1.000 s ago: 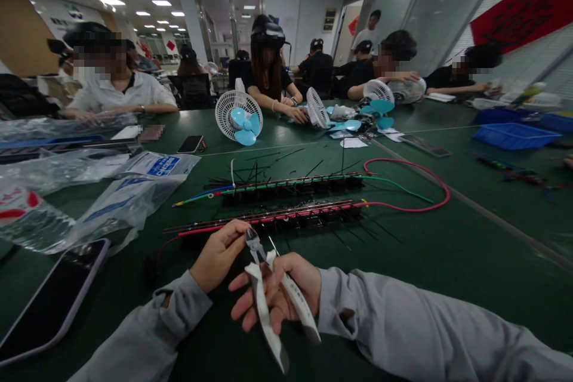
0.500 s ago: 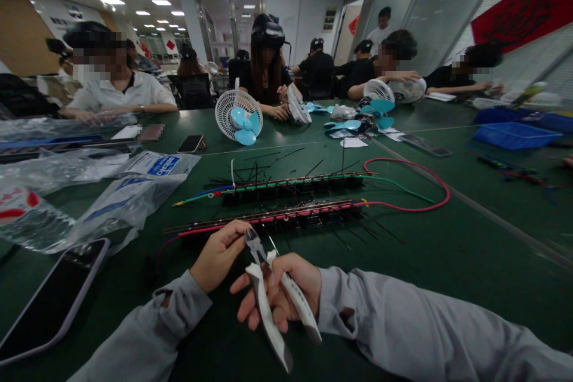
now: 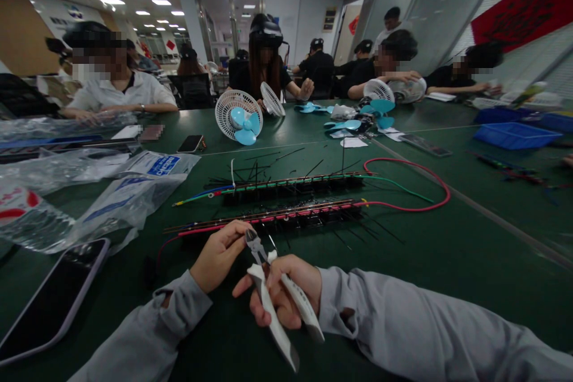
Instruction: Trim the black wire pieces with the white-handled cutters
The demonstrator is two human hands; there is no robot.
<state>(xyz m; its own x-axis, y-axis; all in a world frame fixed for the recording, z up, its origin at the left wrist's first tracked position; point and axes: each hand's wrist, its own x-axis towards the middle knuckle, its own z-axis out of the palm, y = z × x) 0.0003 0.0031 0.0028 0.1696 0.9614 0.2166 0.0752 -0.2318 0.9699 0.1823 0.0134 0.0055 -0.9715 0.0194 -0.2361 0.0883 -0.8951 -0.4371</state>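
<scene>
My right hand grips a pair of diagonal cutting pliers with white-grey handles. The handles are spread, and the fingers curl round the left one while the index finger sticks out. My left hand is closed in a pinch beside the pliers' jaws; whatever its fingertips hold is hidden. Just beyond both hands lies the nearer wire bundle, with a red cable and many black cable-tie tails. Behind it runs a second wire bundle with a green wire and a white tie standing up at its left.
To the left are a phone, plastic bags and a water bottle. A red cable loops at the right. Fan parts and co-workers line the far side. Blue trays stand far right.
My right fingers have curled further round the pliers' handle, and the handle ends have shifted slightly right. The left hand stays put. Across the table, a person's fan grille moved left and their hand lifted away.
</scene>
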